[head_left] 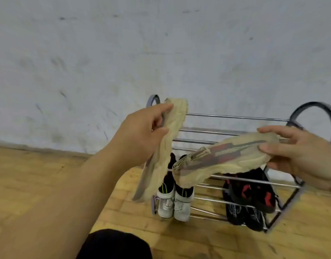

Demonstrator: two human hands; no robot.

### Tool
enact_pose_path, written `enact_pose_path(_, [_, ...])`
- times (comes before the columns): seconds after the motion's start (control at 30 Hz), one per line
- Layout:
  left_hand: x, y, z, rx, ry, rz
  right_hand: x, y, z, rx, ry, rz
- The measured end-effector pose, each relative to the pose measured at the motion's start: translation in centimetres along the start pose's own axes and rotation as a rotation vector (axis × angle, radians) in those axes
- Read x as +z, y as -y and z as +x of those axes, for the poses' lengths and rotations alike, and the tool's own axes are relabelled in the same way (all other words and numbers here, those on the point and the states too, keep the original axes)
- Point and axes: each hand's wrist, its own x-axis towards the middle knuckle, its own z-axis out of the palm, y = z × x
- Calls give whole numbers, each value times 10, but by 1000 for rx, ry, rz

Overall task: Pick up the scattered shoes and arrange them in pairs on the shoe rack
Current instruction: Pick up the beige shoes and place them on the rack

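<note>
My left hand (142,128) grips one tan knit shoe (161,152) near its toe, sole turned right and heel hanging down over the left end of the metal shoe rack (226,116). In my right hand (299,150) is the matching tan shoe (226,159), held by the toe; its grey and red side faces me and its heel points down-left. Both shoes hover above the rack's top bars. On the lower shelf stand a black and white pair (174,200) at the left and a black and red pair (252,193) at the right.
The rack stands against a scuffed white wall (123,53) on a wooden floor (49,184). My dark-clothed knee (114,245) is at the bottom edge. The top shelf's chrome bars between my hands carry no shoes.
</note>
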Motion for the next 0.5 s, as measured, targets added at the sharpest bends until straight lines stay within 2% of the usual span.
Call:
enact_pose_path(0.13, [59,-52,63,226,59,151,-53,-39,6,55,-128,98])
enact_pose_path(0.3, [133,-51,97,438,134,416,-76,-58,37,48,-120,-32])
enact_pose_path(0.4, [183,-25,102,423,142,388,-80,-71,53,80,-74,-75])
enact_pose_path(0.5, [209,-20,108,320,236,413,-83,-76,66,78,-44,-99])
